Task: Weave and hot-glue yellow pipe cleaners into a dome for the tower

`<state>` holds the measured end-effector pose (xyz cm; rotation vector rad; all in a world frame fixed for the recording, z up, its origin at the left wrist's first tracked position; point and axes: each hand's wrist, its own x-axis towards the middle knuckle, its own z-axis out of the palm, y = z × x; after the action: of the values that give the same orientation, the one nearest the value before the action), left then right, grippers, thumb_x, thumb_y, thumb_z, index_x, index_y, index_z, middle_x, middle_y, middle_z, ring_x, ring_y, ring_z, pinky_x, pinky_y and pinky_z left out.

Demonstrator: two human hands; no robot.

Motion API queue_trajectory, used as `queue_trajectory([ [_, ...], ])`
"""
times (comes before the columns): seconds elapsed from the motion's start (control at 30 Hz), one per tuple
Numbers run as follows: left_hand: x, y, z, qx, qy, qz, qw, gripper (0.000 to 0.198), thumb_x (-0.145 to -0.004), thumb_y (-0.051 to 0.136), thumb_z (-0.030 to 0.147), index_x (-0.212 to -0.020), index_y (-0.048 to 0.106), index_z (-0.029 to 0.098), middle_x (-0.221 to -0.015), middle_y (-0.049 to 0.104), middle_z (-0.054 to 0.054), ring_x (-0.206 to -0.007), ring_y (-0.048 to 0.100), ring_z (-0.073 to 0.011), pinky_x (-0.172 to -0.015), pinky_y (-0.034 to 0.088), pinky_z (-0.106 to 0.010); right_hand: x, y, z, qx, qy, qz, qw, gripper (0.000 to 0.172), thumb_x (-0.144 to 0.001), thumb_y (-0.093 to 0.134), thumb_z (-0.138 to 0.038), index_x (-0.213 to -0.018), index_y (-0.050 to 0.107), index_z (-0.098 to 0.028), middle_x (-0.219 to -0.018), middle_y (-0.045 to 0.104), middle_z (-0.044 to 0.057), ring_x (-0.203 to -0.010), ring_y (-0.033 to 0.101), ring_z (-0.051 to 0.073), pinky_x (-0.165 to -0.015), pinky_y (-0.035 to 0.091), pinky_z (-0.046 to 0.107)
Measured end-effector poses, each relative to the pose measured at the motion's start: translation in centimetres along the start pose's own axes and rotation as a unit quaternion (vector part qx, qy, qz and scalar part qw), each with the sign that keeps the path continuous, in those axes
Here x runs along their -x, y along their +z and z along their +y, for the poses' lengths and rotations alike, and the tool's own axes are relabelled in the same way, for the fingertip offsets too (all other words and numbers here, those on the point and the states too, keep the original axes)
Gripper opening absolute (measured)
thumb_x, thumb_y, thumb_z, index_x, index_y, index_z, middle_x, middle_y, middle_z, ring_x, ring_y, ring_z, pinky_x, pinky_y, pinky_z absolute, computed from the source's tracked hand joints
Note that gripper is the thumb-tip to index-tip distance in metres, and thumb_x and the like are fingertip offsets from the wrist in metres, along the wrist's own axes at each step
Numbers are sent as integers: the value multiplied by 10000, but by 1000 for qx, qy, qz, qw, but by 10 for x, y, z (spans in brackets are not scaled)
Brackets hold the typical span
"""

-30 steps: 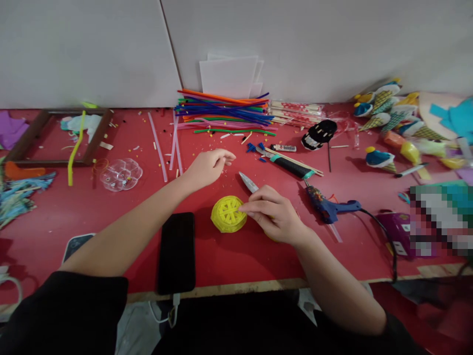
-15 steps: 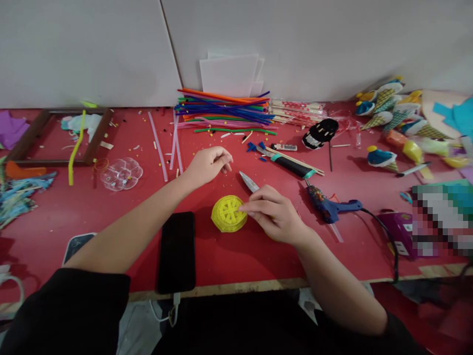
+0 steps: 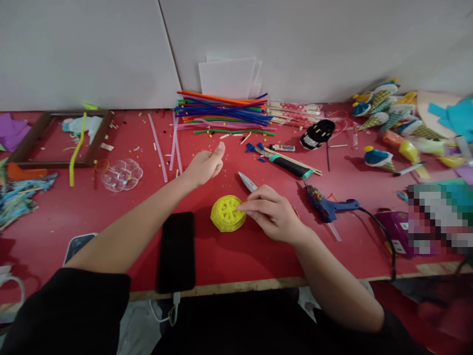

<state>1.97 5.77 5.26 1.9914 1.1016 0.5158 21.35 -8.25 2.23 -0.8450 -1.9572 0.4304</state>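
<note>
A yellow round piece (image 3: 223,223) with spokes across its top sits on the red table in front of me. My right hand (image 3: 272,213) is closed in a pinch, its fingertips at the upper right rim of this piece. Whether they grip the rim or a small bit on it is hidden. Pointed grey blades (image 3: 247,182), like those of scissors, stick out from beneath that hand. My left hand (image 3: 205,165) hovers over the table farther back, fingers curled in and thumb raised, with nothing visible in it. A black phone (image 3: 176,254) lies left of the yellow piece.
Coloured pipe cleaners (image 3: 225,113) are piled along the wall. To the right lie pliers (image 3: 290,165), a blue glue gun (image 3: 328,203) with its cord and several small cone figures (image 3: 379,158). On the left are a clear flower-shaped tray (image 3: 121,174) and a brown frame (image 3: 29,135).
My left hand has turned, its thumb now raised and its fingers curled in, and has shifted slightly left. The right hand keeps its pinch at the yellow piece. The view has shifted slightly.
</note>
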Motion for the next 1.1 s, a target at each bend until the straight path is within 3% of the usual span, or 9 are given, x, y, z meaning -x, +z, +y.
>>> queue_trajectory([
  [0.1,0,-1,0,14,-28,9,999,739,-1033,291,510,-352,338,227,-344,304,14,-386,357,-106,-522,348,-295,0,0,0,4,-4,2,1000,248,-960,591,-85,-1111,703,-245,-898,657,31,-821,618,152,-755,547,318],
  [0.23,2,3,-3,-13,-6,58,998,533,-947,525,434,-469,563,201,-504,562,-10,-549,550,-131,-611,441,-276,1,0,1,8,-4,0,1000,250,-962,585,-85,-1111,700,-249,-903,659,35,-822,623,154,-746,551,320],
  [0.33,3,7,-7,-31,40,91,995,183,-860,672,340,-893,762,184,-1044,764,-74,-727,666,-133,-687,512,-260,1,1,1,7,-4,2,1000,251,-958,587,-80,-1109,703,-243,-901,662,36,-824,621,154,-751,547,319],
  [0.43,5,7,-6,1,67,89,994,550,-837,698,257,-1380,610,236,-1480,599,-118,-884,728,-141,-788,578,-274,2,1,1,4,-1,4,1000,253,-957,592,-84,-1112,711,-244,-895,663,36,-818,619,155,-755,543,321],
  [0.6,16,-1,1,-54,34,126,990,330,-969,577,417,-1169,722,198,-913,793,-55,-850,740,-184,-968,567,-385,2,1,1,4,7,-2,1000,266,-968,585,-111,-1131,715,-275,-894,666,31,-823,625,165,-759,543,336],
  [0.7,17,-11,-1,5,9,57,998,732,-808,780,366,-1475,497,257,-1200,756,-100,-943,751,-217,-787,605,-325,2,1,1,5,5,0,1000,256,-970,579,-105,-1122,711,-264,-900,662,36,-826,623,163,-755,545,331],
  [0.77,11,-23,-5,67,-43,-25,996,683,-771,805,461,-1387,588,262,-1278,728,-126,-1042,745,-270,-683,601,-300,2,1,1,3,3,0,1000,253,-968,580,-103,-1118,712,-257,-898,664,38,-827,623,164,-761,547,333],
  [0.9,-7,-48,-14,242,-133,-42,960,686,-946,332,743,-957,774,219,-817,784,-145,-843,759,-270,-574,567,-331,3,1,0,2,7,-1,1000,256,-975,578,-118,-1127,716,-270,-903,673,37,-827,631,166,-762,549,340],
  [1.1,-15,-46,-13,5,-95,-6,995,400,-834,681,584,-691,751,217,-723,769,-84,-661,702,-209,-618,533,-329,3,1,0,6,5,-5,1000,274,-968,579,-104,-1138,710,-274,-908,672,36,-830,631,167,-755,550,338],
])
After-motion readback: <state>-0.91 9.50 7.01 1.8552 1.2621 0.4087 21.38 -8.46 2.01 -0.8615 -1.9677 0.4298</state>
